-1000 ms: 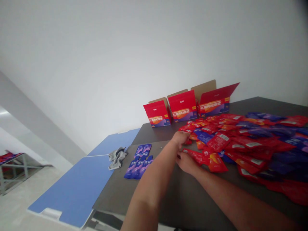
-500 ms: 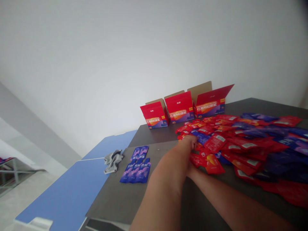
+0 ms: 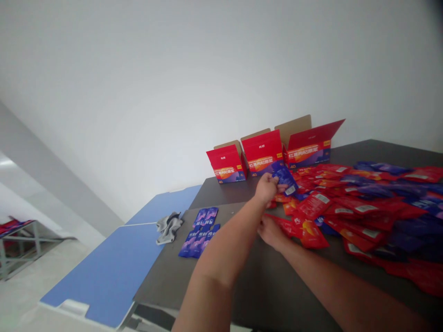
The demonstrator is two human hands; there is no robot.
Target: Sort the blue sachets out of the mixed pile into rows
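Where the heap of pouches (image 3: 367,207) thins toward the middle of the dark desk (image 3: 263,272), my right hand (image 3: 272,233) is low at the end of a red pouch (image 3: 284,225); fingers curled, partly hidden, so I cannot tell how far open they are or whether they grip it. Five blue-purple pouches (image 3: 199,240) lie face up near the desk's left edge, three in the nearer row, two in the farther. Grey cloth (image 3: 168,228), crumpled, lies over that edge, partly on the blue table (image 3: 100,263) alongside. Farther in, my left hand (image 3: 268,188) has its fingers closed on one blue pouch (image 3: 284,177), raised above the heap's left end. Heap, mixed red and blue, spreads toward the right edge. Along the far edge, three red boxes (image 3: 226,165) stand side by side, lids up.
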